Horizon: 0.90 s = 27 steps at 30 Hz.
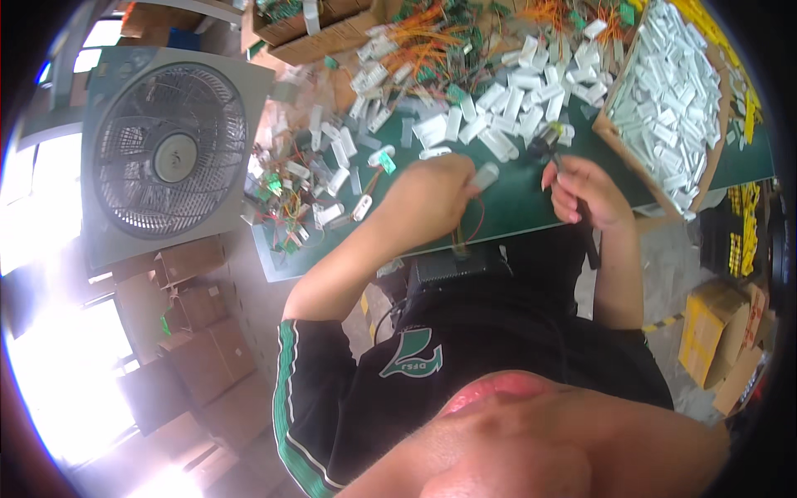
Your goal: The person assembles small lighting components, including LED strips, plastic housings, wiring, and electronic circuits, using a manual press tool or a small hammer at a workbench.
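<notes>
My left hand (pixel 436 192) is closed around a small whitish plastic casing (pixel 485 176), whose rounded end sticks out past the fingers. A thin red wire (pixel 479 222) loops below that hand, over the near table edge. In my right hand (pixel 594 192) is a dark long-handled tool (pixel 593 247) that resembles a small hammer. Its thick dark head points away from me over the table, and its handle comes out below the palm. My two hands are apart, both above the near part of the green table (pixel 519 203). Fingers partly hide both held things.
Loose white casings (pixel 527 95) are heaped beyond my hands. A cardboard box (pixel 610 137) of white pieces stands at the right. Bundles of orange wires (pixel 415 54) lie at the back, and wired parts (pixel 286 195) at the left, beside a large fan (pixel 174 158).
</notes>
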Tool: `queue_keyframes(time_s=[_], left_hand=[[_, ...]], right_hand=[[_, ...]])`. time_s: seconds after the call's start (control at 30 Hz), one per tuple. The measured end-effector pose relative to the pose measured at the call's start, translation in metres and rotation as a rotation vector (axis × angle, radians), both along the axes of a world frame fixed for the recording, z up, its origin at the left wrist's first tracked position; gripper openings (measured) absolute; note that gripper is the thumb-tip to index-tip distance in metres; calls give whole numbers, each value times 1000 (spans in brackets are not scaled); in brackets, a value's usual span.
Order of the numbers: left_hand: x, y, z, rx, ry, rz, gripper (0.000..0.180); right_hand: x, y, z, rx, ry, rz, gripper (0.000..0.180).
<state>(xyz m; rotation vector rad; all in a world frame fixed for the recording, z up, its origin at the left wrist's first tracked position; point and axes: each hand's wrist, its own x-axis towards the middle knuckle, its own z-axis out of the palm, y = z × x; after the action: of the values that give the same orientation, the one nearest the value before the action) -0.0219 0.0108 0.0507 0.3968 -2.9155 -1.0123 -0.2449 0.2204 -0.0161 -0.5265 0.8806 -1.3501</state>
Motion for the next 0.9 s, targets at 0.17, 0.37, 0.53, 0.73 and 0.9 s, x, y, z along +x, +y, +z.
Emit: queue_keyframes(time_s=[0.17,0.37,0.53,0.73,0.9], left_hand=[[-28,-60,83,-151,338,388,21],[-95,-193,178,-521,616,625,37],[-110,-330,146,-604,303,564,32],[-103,-281,85,-422,568,614,28],[-30,-180,25,-477,600,443,19]], right_hand=[[1,-6,4,37,-34,30,24],[-6,-8,7,79,-141,84,26],[-5,-13,5,66,-135,91,30],[-12,-7,2,42,-135,49,29],[-9,-13,-1,38,-69,105,30]])
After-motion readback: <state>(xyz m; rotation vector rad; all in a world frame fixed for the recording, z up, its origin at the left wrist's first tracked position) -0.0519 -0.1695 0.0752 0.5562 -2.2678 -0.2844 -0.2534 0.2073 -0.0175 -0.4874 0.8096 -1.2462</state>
